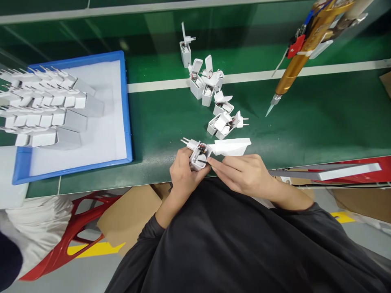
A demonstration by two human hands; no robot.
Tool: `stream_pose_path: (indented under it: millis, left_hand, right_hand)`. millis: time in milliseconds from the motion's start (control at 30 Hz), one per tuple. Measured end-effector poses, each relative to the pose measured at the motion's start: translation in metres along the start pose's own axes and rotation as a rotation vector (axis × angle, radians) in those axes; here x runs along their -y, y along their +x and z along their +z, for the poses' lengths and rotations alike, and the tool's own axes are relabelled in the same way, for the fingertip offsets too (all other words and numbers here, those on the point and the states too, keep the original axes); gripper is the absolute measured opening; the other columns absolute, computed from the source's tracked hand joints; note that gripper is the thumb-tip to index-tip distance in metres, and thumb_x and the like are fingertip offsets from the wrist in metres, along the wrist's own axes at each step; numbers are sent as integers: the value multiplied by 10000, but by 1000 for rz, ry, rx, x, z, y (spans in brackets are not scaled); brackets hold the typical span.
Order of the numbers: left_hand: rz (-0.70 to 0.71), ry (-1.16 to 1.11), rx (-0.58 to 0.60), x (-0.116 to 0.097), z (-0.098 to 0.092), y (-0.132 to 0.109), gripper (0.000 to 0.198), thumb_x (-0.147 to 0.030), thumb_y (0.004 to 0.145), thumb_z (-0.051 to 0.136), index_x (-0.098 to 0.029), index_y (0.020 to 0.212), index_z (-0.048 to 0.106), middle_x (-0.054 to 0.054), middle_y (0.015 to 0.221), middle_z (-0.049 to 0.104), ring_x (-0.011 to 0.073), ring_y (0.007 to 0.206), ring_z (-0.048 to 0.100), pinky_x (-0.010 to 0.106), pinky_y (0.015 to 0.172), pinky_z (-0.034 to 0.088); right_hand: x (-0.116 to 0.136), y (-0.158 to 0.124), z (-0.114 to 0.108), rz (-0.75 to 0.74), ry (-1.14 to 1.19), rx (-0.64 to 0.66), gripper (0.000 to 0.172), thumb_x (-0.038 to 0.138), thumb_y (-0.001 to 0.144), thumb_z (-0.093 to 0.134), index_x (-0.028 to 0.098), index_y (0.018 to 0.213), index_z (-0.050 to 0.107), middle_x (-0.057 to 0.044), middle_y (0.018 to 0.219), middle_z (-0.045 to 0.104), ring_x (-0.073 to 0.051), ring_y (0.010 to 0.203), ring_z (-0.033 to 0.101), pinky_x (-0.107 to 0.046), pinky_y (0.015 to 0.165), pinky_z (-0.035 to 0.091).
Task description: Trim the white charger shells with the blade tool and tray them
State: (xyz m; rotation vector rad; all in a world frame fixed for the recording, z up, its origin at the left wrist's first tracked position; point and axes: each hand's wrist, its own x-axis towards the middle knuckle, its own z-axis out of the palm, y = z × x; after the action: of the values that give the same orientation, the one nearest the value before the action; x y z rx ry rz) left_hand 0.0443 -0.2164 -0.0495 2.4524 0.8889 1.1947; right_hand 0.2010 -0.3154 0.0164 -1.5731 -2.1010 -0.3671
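A white plug-in charger housing with its top open sits in my left hand, close to the table's front edge. Its lid with two metal pins tilts to the left, and wires and parts show inside. My right hand pinches a thin dark stick-like tool whose end reaches into the open housing; most of the tool is hidden by the fingers. Just behind my hands lies a folded piece of white paper. Farther back stand several more opened charger housings with raised lids.
On the left, a blue-rimmed tray carries rows of chargers with pins up. A gold dispenser with a pointed nozzle hangs over the green table at right. A red chair and cardboard are below the edge.
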Motion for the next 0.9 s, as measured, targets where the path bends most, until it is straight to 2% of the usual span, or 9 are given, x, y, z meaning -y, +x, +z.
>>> stream_pose_path:
  millis: [233,400,467,567,633,700,767,833,900]
  left_hand:
    - [-25,-28,28,1,-1,0,342,-267,773,676,-186,1066,520,49,957,663,163,832,662,260,719,502]
    - [0,-91,67,1,-2,0,364,-284,778,682,-191,1095,529,27,905,671,141,752,651,240,668,490]
    - [-36,-132,92,1,-5,-1,367,-303,782,691,-194,1098,539,18,895,675,130,723,640,229,651,482]
    - [-145,-162,149,7,-14,-3,353,-313,780,695,-200,1088,564,7,890,682,123,707,629,224,654,478]
    - [-210,-149,198,18,-23,-5,341,-316,772,700,-199,1070,583,12,904,685,134,745,634,233,687,483]
    - [-266,-114,244,33,-34,-9,320,-323,766,702,-197,1042,602,22,915,684,152,796,636,249,724,487]
    - [-340,-68,296,49,-45,-13,291,-335,766,700,-196,1007,614,25,912,681,164,815,631,264,738,486]
    - [-427,-44,366,60,-54,-16,280,-349,773,693,-198,996,617,24,910,683,171,816,633,273,742,487]
    - [-499,-61,423,64,-59,-17,309,-376,782,686,-198,1023,612,33,944,692,182,840,646,289,763,494]
  right_hand:
    - [-18,-4,-10,41,-11,97,234,209,904,610,213,1129,671,47,718,605,-55,585,489,-225,524,342]
    - [-30,3,-25,42,-24,211,213,272,955,547,317,1118,676,37,860,632,-65,612,470,-231,560,351]
    - [-35,6,-33,62,8,223,216,300,956,549,312,1131,674,22,863,615,-72,602,447,-242,550,336]
    - [-43,2,-36,86,74,173,219,266,930,594,260,1131,682,-6,868,609,-72,638,474,-242,556,342]
    - [-46,-9,-24,125,149,190,215,250,921,607,253,1121,685,-17,912,622,-74,692,519,-228,591,379]
    - [-46,-23,-3,167,200,260,212,267,927,596,269,1123,677,-15,956,634,-79,734,561,-221,629,421]
    - [-43,-36,21,189,107,294,213,263,935,575,259,1126,670,-10,934,649,-90,722,584,-229,623,440]
    - [-39,-43,38,195,27,259,220,221,926,571,194,1123,664,-40,921,665,-137,772,616,-265,646,468]
    - [-35,-42,41,185,-4,215,266,203,918,575,153,1174,629,-70,981,675,-173,850,634,-293,697,500]
